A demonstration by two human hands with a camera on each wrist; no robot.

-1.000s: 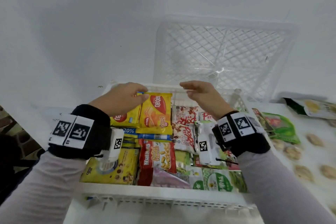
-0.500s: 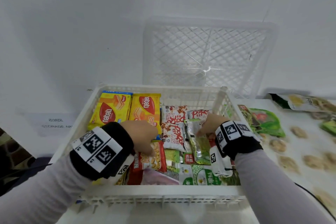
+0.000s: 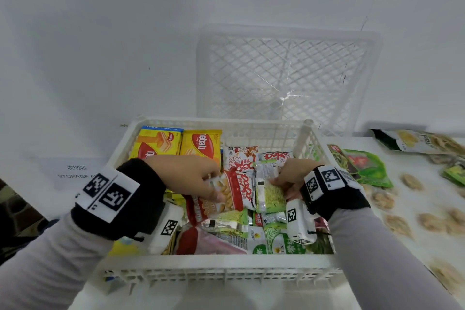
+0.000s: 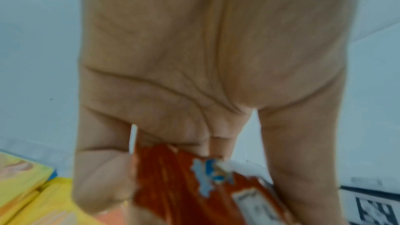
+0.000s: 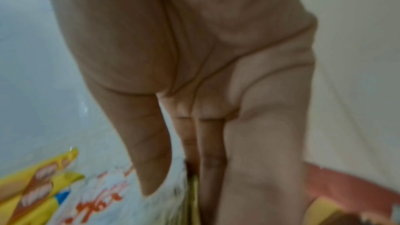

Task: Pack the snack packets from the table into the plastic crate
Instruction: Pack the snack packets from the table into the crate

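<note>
Snack packets [image 3: 201, 145] fill the white plastic crate [image 3: 216, 263].

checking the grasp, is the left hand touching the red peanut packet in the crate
Touching. In the head view the left hand has fingers and thumb closed on the red peanut packet; the left wrist view shows the packet's red edge pinched between them.

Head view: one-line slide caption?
Left hand grips a red peanut packet, right hand a green packet, inside the crate.
</note>
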